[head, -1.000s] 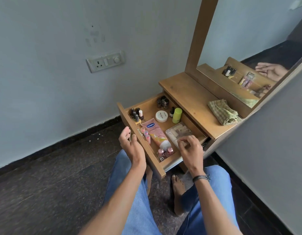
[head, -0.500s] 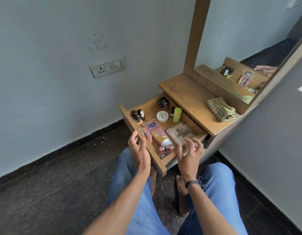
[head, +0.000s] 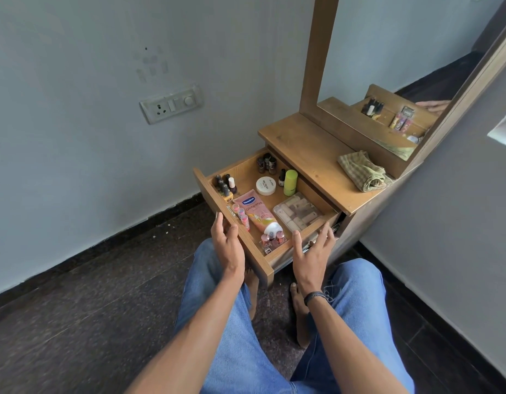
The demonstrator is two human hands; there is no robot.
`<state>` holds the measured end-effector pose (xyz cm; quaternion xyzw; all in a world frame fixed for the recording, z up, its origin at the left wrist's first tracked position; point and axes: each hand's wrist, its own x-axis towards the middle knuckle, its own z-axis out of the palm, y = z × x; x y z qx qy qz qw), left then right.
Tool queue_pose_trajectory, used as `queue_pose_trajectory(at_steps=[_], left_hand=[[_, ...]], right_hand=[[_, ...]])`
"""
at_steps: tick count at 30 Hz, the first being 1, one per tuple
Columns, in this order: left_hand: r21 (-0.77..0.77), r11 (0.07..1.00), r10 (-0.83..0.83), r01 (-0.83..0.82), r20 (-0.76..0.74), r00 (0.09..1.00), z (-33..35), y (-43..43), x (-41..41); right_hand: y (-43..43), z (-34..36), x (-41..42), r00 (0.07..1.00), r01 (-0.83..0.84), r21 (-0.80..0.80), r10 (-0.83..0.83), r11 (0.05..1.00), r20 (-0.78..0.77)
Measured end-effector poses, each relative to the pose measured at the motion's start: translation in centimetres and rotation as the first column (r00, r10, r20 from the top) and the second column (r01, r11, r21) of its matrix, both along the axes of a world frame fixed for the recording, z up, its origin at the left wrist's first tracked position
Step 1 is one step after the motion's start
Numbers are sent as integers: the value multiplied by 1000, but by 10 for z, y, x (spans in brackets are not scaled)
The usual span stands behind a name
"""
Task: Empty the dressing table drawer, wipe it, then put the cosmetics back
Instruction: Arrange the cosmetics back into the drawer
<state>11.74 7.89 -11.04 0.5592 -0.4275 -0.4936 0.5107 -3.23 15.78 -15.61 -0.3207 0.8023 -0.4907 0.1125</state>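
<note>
In the drawer [head: 260,263] I count one pink tube [head: 256,213], one white jar [head: 266,185], one green stick [head: 290,182], one clear case [head: 297,213], and three dark bottles [head: 266,164] at its back.

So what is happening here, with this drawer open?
A seated person faces a wooden dressing table. Its open wooden drawer is full of cosmetics, among them a pink lotion tube. The left hand and right hand are open at the drawer's front, holding nothing. A folded green checked cloth lies on the table top.
</note>
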Motion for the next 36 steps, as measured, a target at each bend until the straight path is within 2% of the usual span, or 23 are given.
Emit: queue_pose_trajectory(at_steps=[21, 32, 36], left_hand=[[-4, 1000, -19, 19, -5, 1000, -1, -1, 2], [-23, 998, -62, 65, 97, 993, -6, 1, 0], [-7, 993, -115, 117, 137, 984, -2, -1, -8]], right_hand=[[-2, -4, -3, 999, -2, 26, 0, 1000, 48], [-4, 0, -5, 990, 3, 18, -5, 1000, 138], [-3, 2, -12, 977, 15, -13, -12, 1000, 215]])
